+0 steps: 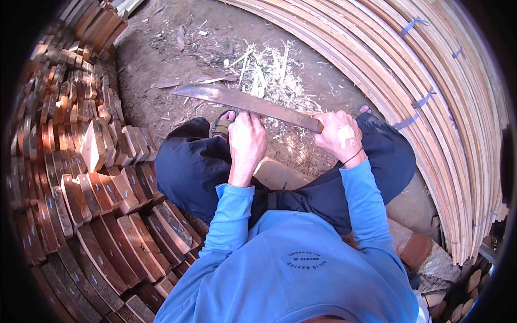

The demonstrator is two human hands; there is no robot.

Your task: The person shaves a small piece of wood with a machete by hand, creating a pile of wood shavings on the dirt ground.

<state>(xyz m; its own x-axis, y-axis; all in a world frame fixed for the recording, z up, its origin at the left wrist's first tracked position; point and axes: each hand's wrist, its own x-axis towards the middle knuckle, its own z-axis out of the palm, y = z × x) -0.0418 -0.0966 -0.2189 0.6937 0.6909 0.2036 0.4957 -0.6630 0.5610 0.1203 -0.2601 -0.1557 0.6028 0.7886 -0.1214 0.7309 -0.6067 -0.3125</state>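
My right hand [338, 135] is closed on the handle of a long, rusty machete [242, 101] whose blade runs up and to the left over the dirt. My left hand [246, 141] sits just under the middle of the blade with its fingers curled; what it grips is hidden behind the hand. I sit with knees apart in dark trousers [188, 167] and blue sleeves. A sandalled foot [222, 126] shows beside the left hand.
Pale wood shavings [269, 70] lie scattered on the dirt beyond the blade. Several stacked reddish-brown wood blocks [97, 177] fill the left side. A tall stack of long pale wooden slats [431, 107] curves along the right. Stones [425, 253] lie at lower right.
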